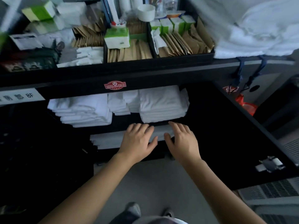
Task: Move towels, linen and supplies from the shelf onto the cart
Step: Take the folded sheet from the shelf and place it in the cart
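The folded white linen stack [108,139] lay on the lower shelf of the black housekeeping cart [80,75], its long axis running left to right along the shelf front and its layered folded edges facing the person. The cloth looked smooth and flat, pressed into a low slab

The left hand [137,139] lay palm-down on the right part of that stack, fingers nearly straight and slightly apart, fingertips reaching the dark edge of the shelf above. The right hand [182,141] rested just beside it at the stack's right end, fingers likewise extended and lightly spread, thumb pointing toward the left hand; neither hand curled round anything

On the shelf above sat three more white piles: a wide, rumpled left stack [84,110], a small middle stack [119,102] and a thick, square right stack [161,104]. A red badge label [115,85] was stuck on the rail over them. The top tray held rows of upright brown paper sachets [129,52], a green-and-white tissue box [117,38] and a round white bowl [146,12]. A soft bundle of loose white linen [258,33] was heaped at the upper right
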Available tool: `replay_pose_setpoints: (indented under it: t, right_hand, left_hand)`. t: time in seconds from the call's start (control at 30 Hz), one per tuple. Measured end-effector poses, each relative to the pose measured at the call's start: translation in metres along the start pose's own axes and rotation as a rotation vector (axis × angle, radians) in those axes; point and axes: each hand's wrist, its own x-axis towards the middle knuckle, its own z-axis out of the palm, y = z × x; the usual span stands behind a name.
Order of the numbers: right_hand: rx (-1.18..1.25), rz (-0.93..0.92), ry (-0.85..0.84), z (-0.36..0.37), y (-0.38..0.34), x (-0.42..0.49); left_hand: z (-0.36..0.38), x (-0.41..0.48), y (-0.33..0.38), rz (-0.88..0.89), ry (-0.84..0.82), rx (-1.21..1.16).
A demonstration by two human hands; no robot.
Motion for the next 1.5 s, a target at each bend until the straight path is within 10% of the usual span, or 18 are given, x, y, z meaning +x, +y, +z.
replay_pose_setpoints:
  t: [0.63,1.5]
  right_hand:
    - [-0.323,0.561,0.121,-0.055,-0.069,-0.145]
    - [-0.651,1.666,0.627,-0.286,-0.199,-0.79]
  left_hand:
    - [-0.035,-0.01,0.027,0.473,-0.125,-0.246]
    - [-0.259,-0.417,0.516,1.605,-0.032,-0.537]
